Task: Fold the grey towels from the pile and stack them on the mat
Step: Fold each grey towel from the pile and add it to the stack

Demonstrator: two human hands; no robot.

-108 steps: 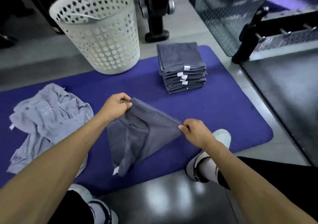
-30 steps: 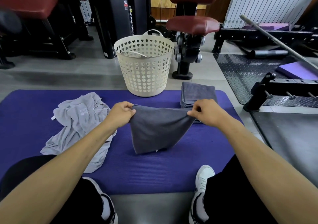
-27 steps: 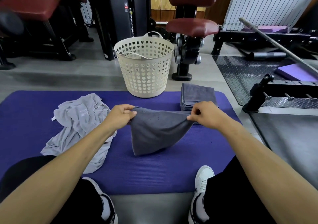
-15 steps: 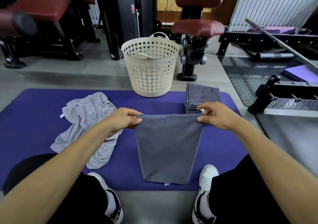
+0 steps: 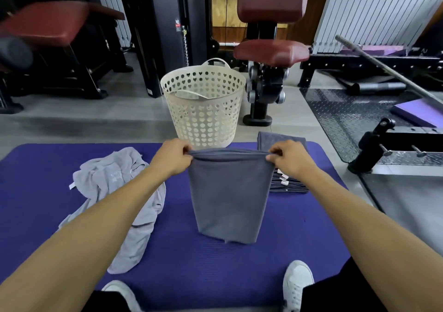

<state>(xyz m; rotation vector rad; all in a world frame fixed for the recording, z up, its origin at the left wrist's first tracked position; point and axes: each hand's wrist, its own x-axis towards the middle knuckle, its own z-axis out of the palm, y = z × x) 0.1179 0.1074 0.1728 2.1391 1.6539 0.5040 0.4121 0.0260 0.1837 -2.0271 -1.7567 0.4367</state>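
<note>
A dark grey towel [image 5: 229, 199] hangs folded in front of me over the purple mat [image 5: 299, 235]. My left hand [image 5: 173, 157] pinches its upper left corner and my right hand [image 5: 288, 159] pinches its upper right corner, with the top edge stretched level between them. The towel's bottom edge reaches down to the mat. Behind my right hand stands a stack of folded grey towels [image 5: 285, 182] with white tags, partly hidden. A crumpled pile of lighter grey towels [image 5: 119, 191] lies on the mat to the left.
A cream perforated laundry basket [image 5: 203, 110] stands at the mat's far edge. Gym machines with dark red pads [image 5: 271, 52] rise behind it. A black metal frame [image 5: 395, 148] and a steel barbell [image 5: 383, 67] lie to the right. My white shoes [image 5: 297, 283] rest at the mat's near edge.
The towel was bunched and sagging between my hands a second ago. Now it hangs flat and full length, lifted higher, with my hands spread to its two top corners.
</note>
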